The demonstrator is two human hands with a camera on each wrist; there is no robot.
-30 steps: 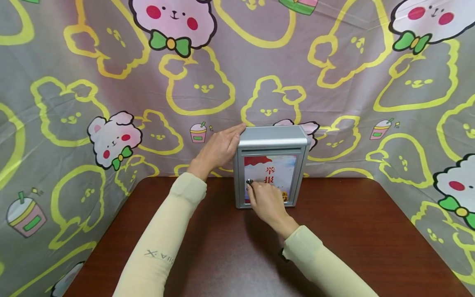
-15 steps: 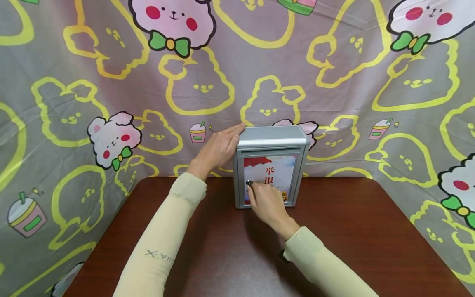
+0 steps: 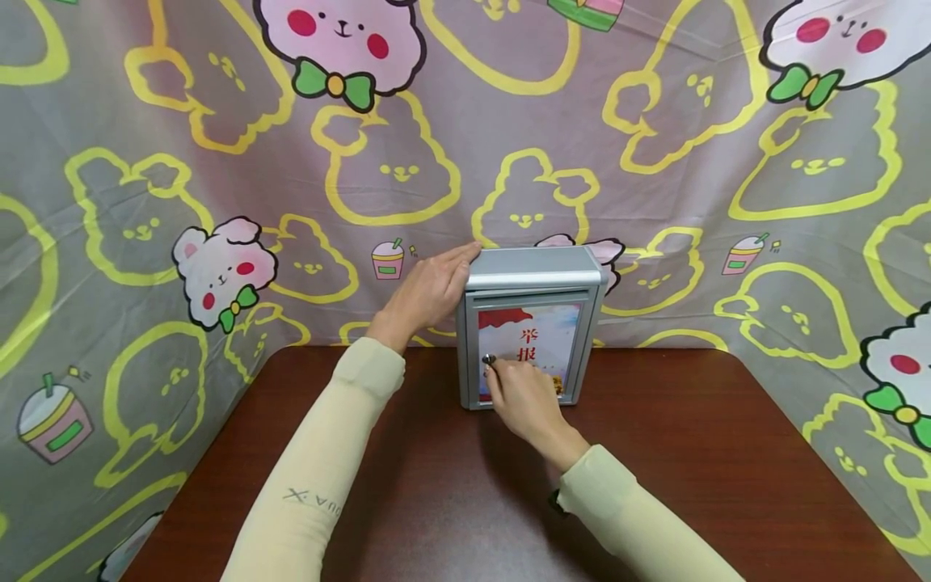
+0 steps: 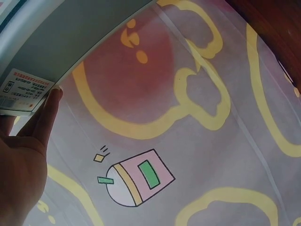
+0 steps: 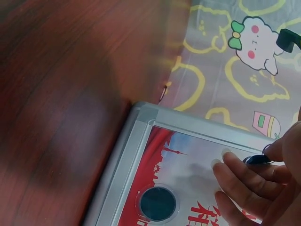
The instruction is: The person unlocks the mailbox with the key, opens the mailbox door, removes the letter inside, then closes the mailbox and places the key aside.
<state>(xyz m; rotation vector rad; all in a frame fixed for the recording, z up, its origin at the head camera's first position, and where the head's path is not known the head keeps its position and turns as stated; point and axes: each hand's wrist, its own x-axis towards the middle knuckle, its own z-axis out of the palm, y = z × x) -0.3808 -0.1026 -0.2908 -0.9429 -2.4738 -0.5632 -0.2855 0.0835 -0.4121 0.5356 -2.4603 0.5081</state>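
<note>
A grey metal report box (image 3: 534, 263) stands upright on the table, its front poster (image 3: 538, 323) bearing red characters. My left hand (image 3: 429, 291) lies with straight fingers against the box's upper left side; in the left wrist view, the left hand (image 4: 28, 165) touches the side near a printed label (image 4: 26, 89). At the left edge of the front panel, my right hand (image 3: 527, 396) pinches a small key (image 3: 489, 357) at the lock. From the right wrist, the dark key head (image 5: 257, 160) with a thin ring shows between thumb and fingers; the lock itself is hidden.
A brown wooden table (image 3: 669, 453) extends around the box. Close behind hangs a grey cloth (image 3: 655, 202) printed with cartoon animals and cups, which also lines both sides. The front panel has a dark round window (image 5: 159, 203) near its lower part.
Both hands keep their places on the box. The narrow gap along the front panel's top edge looks slightly more slanted than before, wider at the left.
</note>
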